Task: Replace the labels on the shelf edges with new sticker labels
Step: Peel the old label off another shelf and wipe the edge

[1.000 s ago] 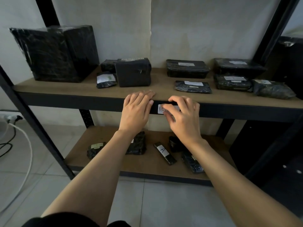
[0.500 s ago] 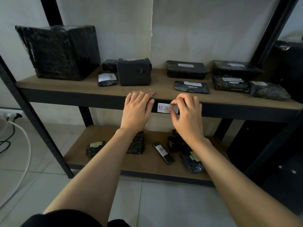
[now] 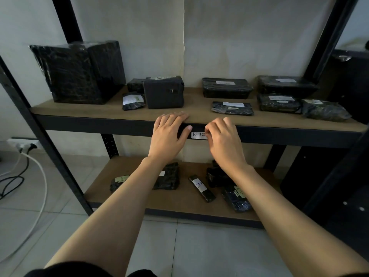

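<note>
The right hand [image 3: 223, 140] covers the right end of the label [image 3: 198, 135], cutting off its handwritten word; whether the hand pinches the label is hidden. Behind the label, the parcel stickers [image 3: 225, 82] are too small to read.

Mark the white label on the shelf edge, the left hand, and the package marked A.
white label [image 3: 198, 135], head view, middle of its uncovered written part.
left hand [image 3: 167, 134], head view, back of the hand.
package marked A [image 3: 202, 188], head view, middle of its top face.
</note>
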Tool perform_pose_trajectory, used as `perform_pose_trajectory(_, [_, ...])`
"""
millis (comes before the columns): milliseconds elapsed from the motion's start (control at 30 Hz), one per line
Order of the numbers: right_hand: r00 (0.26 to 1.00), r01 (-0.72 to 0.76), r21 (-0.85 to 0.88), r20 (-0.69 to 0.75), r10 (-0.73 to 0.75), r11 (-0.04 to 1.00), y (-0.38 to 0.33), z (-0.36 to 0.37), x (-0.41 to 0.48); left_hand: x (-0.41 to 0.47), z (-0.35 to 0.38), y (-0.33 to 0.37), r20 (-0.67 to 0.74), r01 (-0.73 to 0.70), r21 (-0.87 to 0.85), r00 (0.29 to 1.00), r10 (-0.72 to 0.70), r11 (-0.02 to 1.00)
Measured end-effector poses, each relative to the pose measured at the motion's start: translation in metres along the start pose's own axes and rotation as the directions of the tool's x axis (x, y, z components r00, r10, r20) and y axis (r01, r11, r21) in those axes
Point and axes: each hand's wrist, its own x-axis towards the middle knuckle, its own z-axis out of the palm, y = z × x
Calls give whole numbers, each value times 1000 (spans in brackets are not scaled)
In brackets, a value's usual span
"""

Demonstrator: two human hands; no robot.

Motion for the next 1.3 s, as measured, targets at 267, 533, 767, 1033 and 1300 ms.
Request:
perform_pose_trajectory(267, [994, -80, 132, -62, 89, 988, -2, 4, -5, 3, 1, 1, -27, 38, -65, 999, -39, 997])
perform_pose_trajectory(533, [998, -7, -10, -55, 7, 1000, -3, 3, -4, 3, 4, 1, -42, 45, -77, 998, -48, 996])
perform_pose_trajectory(767, [995, -22, -92, -97, 13, 996, -13, 1, -3, 3, 4, 3, -60, 49, -86, 997, -54, 995])
perform_pose_trajectory(1033, [996, -81, -81, -45, 78, 993, -14, 1, -1, 1, 0, 3, -49, -1, -94, 999, -4, 996])
perform_pose_trajectory(1300, [971, -193, 278, -83, 224, 941, -9, -2, -7, -6, 5, 16, -51, -150, -45, 988, 148, 988])
